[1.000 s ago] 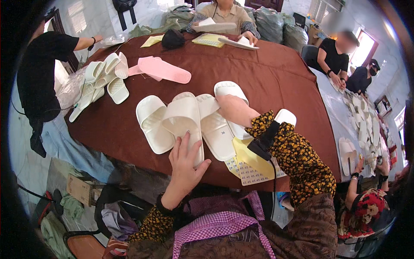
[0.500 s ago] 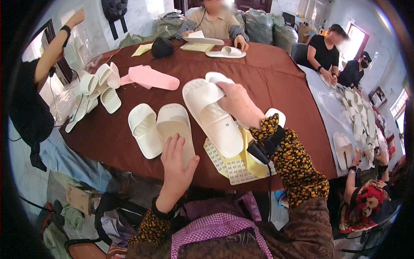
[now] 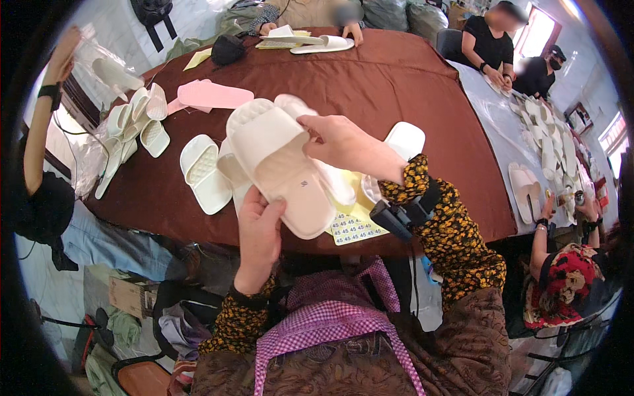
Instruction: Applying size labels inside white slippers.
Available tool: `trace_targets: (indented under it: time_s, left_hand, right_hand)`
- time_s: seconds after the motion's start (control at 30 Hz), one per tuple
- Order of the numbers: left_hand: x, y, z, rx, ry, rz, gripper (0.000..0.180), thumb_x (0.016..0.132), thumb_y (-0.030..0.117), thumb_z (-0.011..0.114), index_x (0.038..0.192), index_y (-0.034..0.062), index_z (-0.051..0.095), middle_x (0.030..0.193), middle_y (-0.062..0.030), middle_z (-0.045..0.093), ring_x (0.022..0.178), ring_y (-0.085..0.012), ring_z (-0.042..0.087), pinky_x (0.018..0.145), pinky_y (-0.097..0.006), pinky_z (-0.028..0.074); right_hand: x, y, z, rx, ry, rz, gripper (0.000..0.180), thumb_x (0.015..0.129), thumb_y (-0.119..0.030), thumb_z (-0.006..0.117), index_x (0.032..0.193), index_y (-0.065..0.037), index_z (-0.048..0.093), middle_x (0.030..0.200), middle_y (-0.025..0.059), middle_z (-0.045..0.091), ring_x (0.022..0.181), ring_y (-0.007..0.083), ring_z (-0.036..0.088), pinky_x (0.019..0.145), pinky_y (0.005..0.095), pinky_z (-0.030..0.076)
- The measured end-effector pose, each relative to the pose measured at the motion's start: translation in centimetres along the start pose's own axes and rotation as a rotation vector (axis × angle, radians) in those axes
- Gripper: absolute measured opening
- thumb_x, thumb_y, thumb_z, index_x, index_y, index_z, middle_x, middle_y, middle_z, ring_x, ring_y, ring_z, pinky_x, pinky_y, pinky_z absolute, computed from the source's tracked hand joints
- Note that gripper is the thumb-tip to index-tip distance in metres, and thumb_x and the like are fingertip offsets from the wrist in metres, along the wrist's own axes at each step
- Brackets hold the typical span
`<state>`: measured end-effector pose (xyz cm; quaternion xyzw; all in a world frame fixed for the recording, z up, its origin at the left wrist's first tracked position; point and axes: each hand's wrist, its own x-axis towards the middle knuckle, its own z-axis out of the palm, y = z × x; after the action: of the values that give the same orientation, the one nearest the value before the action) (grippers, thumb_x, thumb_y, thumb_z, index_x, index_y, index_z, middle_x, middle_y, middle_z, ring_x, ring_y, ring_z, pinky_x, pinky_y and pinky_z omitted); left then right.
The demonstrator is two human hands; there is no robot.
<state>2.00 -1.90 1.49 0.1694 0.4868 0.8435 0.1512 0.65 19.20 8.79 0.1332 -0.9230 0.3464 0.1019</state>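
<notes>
We have the white slipper (image 3: 300, 195) tilted over the brown cloth (image 3: 409, 79). Right hand (image 3: 343, 142) grips the strap's edge; left hand (image 3: 259, 231) pinches the sole's left edge, thumb on top, fingers mostly hidden. Risk, our call: if the left pinch slackens, the heel could drop onto the slipper behind it (image 3: 234, 171), as the right hold is off-centre. A hard tug might stretch the strap. The black wrist device (image 3: 393, 221) sits close to the yellow label sheets (image 3: 360, 228); a low sweep could drag or crease them. Materials: slipper looks like matt moulded foam, rounded heel, broad smooth strap, quilted bumps at toe, 1 small dark mark on the insole. Cloth softly creased; sheets thin, flat. Flowered sleeve (image 3: 456, 231), gathered fabric.
</notes>
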Motion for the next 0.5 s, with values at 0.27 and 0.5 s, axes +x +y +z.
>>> trace_targets:
  time_s: [0.27, 0.5]
  left_hand:
    - [-0.4, -0.4, -1.4, 0.045, 0.092, -0.011, 0.045, 0.085, -0.006, 0.049, 0.129, -0.0086, 0.044, 0.121, -0.0141, 0.059, 0.108, -0.0196, 0.06, 0.094, -0.031, 0.047]
    - [-1.0, -0.9, -3.8, 0.173, 0.076, -0.003, 0.054, 0.085, -0.003, 0.051, 0.137, -0.0089, 0.036, 0.13, -0.0191, 0.052, 0.115, -0.0256, 0.056, 0.099, -0.037, 0.045]
  right_hand:
    - [1.0, 3.4, -1.5, 0.034, 0.046, 0.023, 0.033, 0.084, -0.008, 0.057, 0.115, 0.004, 0.062, 0.1, 0.0196, 0.069, 0.092, 0.0296, 0.068, 0.082, 0.0376, 0.052]
    - [5.4, 5.8, 4.4, -0.17, -0.114, -0.06, 0.045, 0.08, -0.025, 0.058, 0.122, -0.01, 0.062, 0.116, 0.0163, 0.065, 0.111, 0.0331, 0.06, 0.094, 0.046, 0.048]
